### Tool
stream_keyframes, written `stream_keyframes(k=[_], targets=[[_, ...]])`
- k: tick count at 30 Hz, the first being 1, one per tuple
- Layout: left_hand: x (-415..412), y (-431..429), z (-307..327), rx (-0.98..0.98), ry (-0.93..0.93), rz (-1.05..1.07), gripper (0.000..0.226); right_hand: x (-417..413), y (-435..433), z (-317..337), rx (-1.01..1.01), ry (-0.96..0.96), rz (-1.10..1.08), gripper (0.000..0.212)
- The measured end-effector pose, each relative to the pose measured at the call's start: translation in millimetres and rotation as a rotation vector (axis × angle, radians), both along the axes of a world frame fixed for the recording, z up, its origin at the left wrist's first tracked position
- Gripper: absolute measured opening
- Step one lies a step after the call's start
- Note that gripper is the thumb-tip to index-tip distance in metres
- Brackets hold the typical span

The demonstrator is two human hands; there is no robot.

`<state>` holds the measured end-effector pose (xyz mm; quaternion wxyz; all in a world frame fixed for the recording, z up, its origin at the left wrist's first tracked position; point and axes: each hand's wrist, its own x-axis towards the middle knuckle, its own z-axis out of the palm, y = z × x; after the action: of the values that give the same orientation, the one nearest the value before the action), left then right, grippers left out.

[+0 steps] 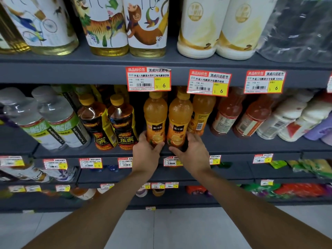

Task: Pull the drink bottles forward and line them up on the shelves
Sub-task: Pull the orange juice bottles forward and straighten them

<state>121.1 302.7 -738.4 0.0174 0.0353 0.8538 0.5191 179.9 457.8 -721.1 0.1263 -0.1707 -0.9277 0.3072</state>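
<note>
Two orange juice bottles with yellow caps stand side by side at the front edge of the middle shelf (233, 146). My left hand (146, 151) grips the base of the left orange bottle (155, 114), thumb across its front. My right hand (193, 151) grips the base of the right orange bottle (179, 115). A third orange bottle (202, 112) stands behind and to the right, its barcode side facing out.
Left of the orange bottles stand two dark Hi-Tiger bottles (122, 123) and clear electrolyte water bottles (59, 119). Red drink bottles (226, 115) and white bottles (287, 121) stand to the right. Large bottles fill the shelf above; price tags (148, 79) hang from its edge.
</note>
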Motion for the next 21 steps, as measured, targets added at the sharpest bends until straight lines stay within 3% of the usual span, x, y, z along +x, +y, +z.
stream_keyframes(k=[10,17,21], targets=[[0,-27,3,-0.091,0.005,-0.219,0.081,-6,16,13,0.146,-0.192,0.17,0.075],[-6,-25,3,-0.204,-0.002,-0.19,0.054,-6,15,13,0.241,-0.237,0.2,0.076],[-7,-28,3,-0.328,0.032,-0.222,0.056,-6,16,13,0.273,-0.261,0.223,0.074]])
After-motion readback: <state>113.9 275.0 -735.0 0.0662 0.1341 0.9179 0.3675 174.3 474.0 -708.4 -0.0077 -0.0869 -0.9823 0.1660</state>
